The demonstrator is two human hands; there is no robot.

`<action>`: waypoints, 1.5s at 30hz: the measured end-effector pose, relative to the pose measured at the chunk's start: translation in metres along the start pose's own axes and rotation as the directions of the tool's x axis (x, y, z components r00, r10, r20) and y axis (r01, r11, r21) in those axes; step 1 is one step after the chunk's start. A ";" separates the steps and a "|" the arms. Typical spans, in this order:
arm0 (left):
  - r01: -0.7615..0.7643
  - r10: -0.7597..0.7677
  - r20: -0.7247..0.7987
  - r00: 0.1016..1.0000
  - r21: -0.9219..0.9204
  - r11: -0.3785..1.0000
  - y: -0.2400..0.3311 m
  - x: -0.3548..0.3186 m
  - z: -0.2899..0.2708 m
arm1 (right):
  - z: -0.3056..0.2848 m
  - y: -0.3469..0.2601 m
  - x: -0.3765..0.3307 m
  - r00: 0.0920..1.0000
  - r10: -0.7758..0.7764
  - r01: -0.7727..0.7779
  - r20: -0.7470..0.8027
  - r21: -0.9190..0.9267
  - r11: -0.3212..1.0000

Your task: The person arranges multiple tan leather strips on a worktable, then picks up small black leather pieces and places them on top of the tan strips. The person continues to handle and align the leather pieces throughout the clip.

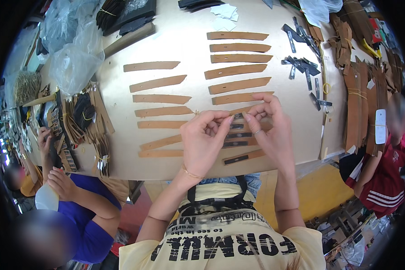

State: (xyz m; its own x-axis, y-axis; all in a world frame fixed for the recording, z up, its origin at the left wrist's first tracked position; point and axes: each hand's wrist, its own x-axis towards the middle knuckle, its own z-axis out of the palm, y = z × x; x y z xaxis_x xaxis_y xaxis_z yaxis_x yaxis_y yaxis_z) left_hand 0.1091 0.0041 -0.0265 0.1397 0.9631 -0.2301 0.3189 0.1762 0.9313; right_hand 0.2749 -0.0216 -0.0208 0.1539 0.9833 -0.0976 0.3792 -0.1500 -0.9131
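Observation:
My left hand (200, 141) and my right hand (272, 132) meet over the near part of the table. Between them, both thumbs and forefingers pinch a small black strip (238, 116) by its ends. Beneath it lies a brown leather strip, largely hidden by my fingers. Closer to me, several brown strips carry black pieces, the nearest being a brown strip with a black piece (236, 159) along its left end. Two columns of plain brown leather strips lie on the table, one with a strip (161, 111) left of my left hand, the other with a strip (238, 85) beyond my hands.
Loose black strips (301, 65) are scattered at the right, beside bundled brown strips (356, 99). White paper pieces (225, 17) lie at the far side. Clear plastic bags (74, 54) and more bundles (99, 135) crowd the left. People sit on both sides of the table (117, 164).

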 end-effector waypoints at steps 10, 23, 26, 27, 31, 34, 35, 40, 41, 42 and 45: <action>-0.027 0.030 -0.016 0.999 0.154 0.988 0.001 0.005 0.007 | 0.002 0.005 0.004 0.999 0.046 -0.044 0.023 -0.055 0.998; -0.090 0.097 -0.016 0.995 0.238 0.967 -0.001 0.004 0.010 | 0.007 0.003 0.004 0.998 0.047 -0.051 -0.033 -0.144 0.988; -0.180 0.202 -0.035 0.979 0.319 0.930 -0.005 0.001 0.015 | 0.006 0.006 -0.003 0.999 -0.040 0.039 0.004 -0.324 0.945; -0.218 0.250 -0.046 0.967 0.351 0.911 -0.007 0.000 0.017 | 0.008 0.007 -0.006 0.993 -0.115 0.108 0.007 -0.406 0.907; -0.364 0.442 0.028 0.897 0.615 0.699 -0.013 -0.008 0.016 | 0.010 0.007 -0.023 0.964 -0.247 0.244 0.097 -0.695 0.677; -0.399 0.405 0.181 0.896 0.725 0.561 -0.013 -0.016 0.008 | 0.006 0.003 -0.033 0.980 -0.146 0.199 0.137 -0.743 0.638; -0.412 0.403 0.210 0.891 0.748 0.520 -0.014 -0.016 0.005 | 0.005 0.002 -0.035 0.983 -0.140 0.181 0.119 -0.747 0.640; -0.460 0.414 0.287 0.864 0.783 0.418 -0.015 -0.012 -0.002 | -0.002 0.005 -0.038 0.990 -0.140 0.061 -0.025 -0.816 0.574; -0.476 0.424 0.292 0.857 0.763 0.437 -0.015 -0.011 -0.003 | -0.005 0.008 -0.039 0.986 -0.157 0.045 -0.058 -0.812 0.582; -0.478 0.397 0.306 0.865 0.742 0.469 -0.014 -0.011 -0.005 | -0.008 0.012 -0.040 0.980 -0.174 0.026 -0.094 -0.810 0.586; -0.488 0.353 0.338 0.872 0.649 0.584 -0.012 -0.007 -0.015 | -0.039 0.030 -0.041 0.931 -0.177 -0.133 -0.319 -0.748 0.650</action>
State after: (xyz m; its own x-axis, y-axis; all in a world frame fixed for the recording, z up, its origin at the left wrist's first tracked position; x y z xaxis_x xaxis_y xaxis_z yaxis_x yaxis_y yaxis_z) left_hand 0.0905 -0.0021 -0.0314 0.5517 0.8334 0.0329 0.7262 -0.4993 0.4726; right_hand 0.3151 -0.0705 -0.0288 0.3673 0.9090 0.1971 0.9087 -0.3054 -0.2847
